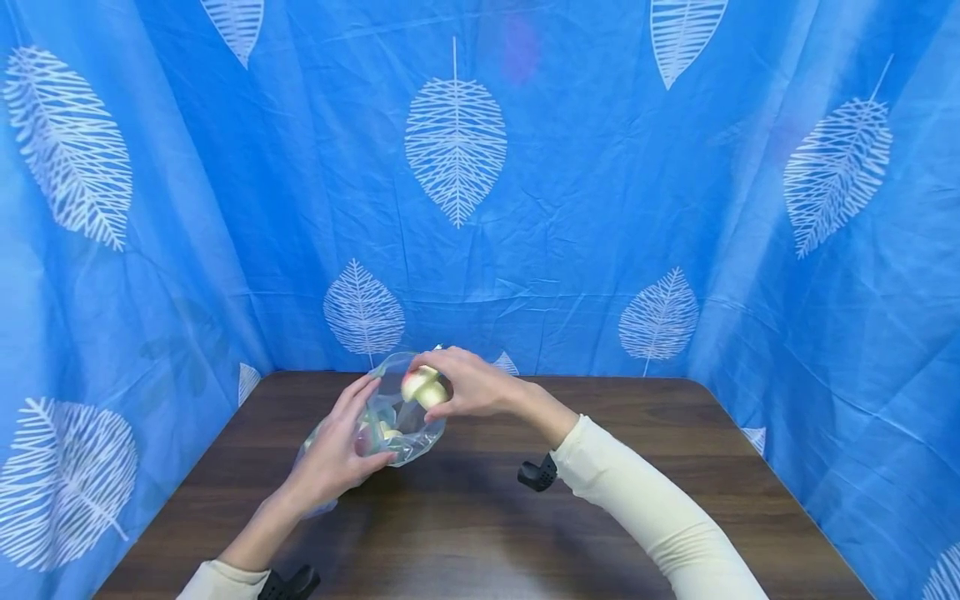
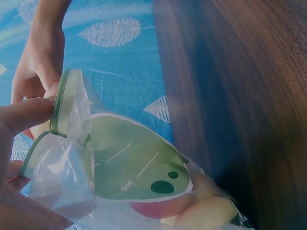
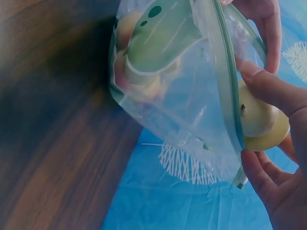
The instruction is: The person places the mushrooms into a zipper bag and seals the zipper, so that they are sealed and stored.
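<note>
A clear zip bag [image 1: 408,448] with a green-edged mouth stands tilted at the table's far left, its mouth held apart. My left hand [image 1: 337,454] holds the bag at its mouth, with the thumb and fingers spread along the rims. In the left wrist view a green printed panel [image 2: 139,158] covers part of the bag. Several red and yellow fruits [image 3: 144,86] show inside. My right hand [image 1: 476,383] grips a pale yellow fruit [image 1: 430,392] with a red patch, right at the bag's mouth. A small brown spot marks this fruit in the right wrist view.
The dark wooden table [image 1: 600,500] spreads to the right and in front of the bag. A blue curtain [image 1: 555,208] with white leaf prints hangs around its back and sides. Black wrist devices [image 1: 537,473] sit by both cuffs.
</note>
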`<state>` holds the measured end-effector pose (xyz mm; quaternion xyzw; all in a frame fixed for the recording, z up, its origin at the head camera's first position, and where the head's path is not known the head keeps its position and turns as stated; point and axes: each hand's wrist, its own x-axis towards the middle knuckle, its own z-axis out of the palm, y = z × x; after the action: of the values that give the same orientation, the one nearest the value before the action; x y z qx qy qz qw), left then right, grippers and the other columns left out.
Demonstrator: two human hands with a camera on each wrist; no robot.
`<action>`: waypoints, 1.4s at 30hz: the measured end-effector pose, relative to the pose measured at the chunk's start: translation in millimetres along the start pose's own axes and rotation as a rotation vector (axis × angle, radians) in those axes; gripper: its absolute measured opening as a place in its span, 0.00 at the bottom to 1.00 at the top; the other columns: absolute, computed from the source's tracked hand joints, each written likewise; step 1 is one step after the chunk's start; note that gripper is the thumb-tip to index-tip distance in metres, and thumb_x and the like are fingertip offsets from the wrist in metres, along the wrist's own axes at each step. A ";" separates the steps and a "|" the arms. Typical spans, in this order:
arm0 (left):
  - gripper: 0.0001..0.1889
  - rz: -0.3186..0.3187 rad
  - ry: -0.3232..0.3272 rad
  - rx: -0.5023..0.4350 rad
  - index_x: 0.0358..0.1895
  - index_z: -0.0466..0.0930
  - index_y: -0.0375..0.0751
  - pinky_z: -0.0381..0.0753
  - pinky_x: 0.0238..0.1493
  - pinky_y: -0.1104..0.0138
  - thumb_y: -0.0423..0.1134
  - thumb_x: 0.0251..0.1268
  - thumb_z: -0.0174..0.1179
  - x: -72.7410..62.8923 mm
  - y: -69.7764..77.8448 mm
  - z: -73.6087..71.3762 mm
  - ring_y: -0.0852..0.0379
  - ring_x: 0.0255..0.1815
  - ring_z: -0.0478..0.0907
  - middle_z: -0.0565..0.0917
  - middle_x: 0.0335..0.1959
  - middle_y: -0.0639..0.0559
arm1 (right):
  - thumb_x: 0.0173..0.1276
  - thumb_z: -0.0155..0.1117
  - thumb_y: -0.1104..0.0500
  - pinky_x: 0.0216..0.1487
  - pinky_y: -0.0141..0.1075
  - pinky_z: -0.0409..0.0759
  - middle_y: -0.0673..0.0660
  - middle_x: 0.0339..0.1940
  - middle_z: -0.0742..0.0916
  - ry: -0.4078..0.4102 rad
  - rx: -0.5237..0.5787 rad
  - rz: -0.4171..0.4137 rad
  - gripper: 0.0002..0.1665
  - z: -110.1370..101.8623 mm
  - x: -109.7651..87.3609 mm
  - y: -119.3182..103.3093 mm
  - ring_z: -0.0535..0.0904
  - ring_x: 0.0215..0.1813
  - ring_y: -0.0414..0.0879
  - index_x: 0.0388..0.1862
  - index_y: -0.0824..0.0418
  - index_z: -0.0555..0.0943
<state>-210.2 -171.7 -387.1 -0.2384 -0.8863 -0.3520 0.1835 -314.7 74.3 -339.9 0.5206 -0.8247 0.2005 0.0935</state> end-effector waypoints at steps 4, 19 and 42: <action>0.53 0.002 -0.001 0.002 0.78 0.61 0.32 0.77 0.60 0.42 0.35 0.49 0.83 -0.5 0.0 1.4 0.35 0.68 0.70 0.61 0.77 0.37 | 0.55 0.86 0.50 0.55 0.36 0.74 0.50 0.62 0.84 -0.029 -0.046 -0.030 0.40 3.8 -0.3 1.0 0.77 0.58 0.46 0.66 0.56 0.80; 0.52 -0.014 -0.016 -0.024 0.78 0.61 0.31 0.71 0.64 0.37 0.34 0.49 0.83 -2.1 0.5 2.4 0.32 0.73 0.65 0.60 0.78 0.37 | 0.58 0.84 0.51 0.66 0.43 0.74 0.56 0.62 0.85 -0.046 -0.031 -0.043 0.34 4.9 -7.4 2.9 0.78 0.64 0.51 0.60 0.62 0.84; 0.55 0.048 -0.088 0.020 0.77 0.61 0.30 0.73 0.65 0.44 0.32 0.44 0.84 3.6 12.7 20.8 0.34 0.75 0.63 0.61 0.78 0.36 | 0.58 0.84 0.57 0.46 0.39 0.84 0.53 0.54 0.87 0.142 0.088 0.028 0.31 -12.9 -54.5 28.9 0.82 0.51 0.47 0.59 0.63 0.85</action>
<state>-209.4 -147.8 -392.8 -0.2731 -0.8910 -0.3279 0.1550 -317.2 135.5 -354.7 0.4972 -0.8135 0.2742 0.1259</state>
